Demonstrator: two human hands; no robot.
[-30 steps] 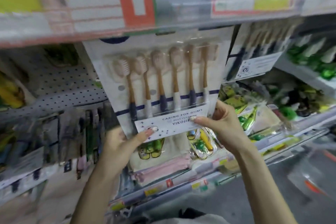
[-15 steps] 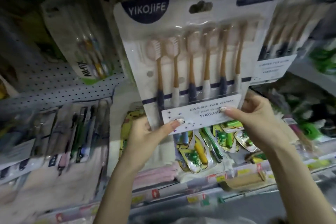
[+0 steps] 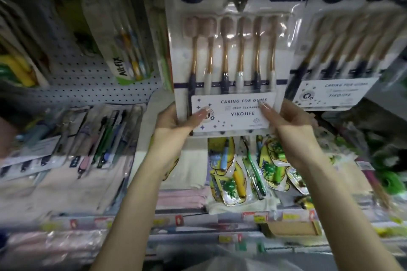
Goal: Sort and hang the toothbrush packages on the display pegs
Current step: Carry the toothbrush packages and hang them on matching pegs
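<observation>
One toothbrush package [image 3: 229, 61] of six brushes, upright before the pegboard [image 3: 72, 77], gripped at its two lower corners by the left hand [image 3: 174, 123] and right hand [image 3: 290, 125], thumbs on the front label. One matching package [image 3: 343, 55] sits just beside it, rightward.

We face a store shelving bay backed by a pale pegboard panel [image 3: 92, 86] dotted with dark holes; below runs a shelf edge [image 3: 198, 224] carrying red and yellow price tags [image 3: 259, 218]. The light is dim; the top lies in shadow.
</observation>
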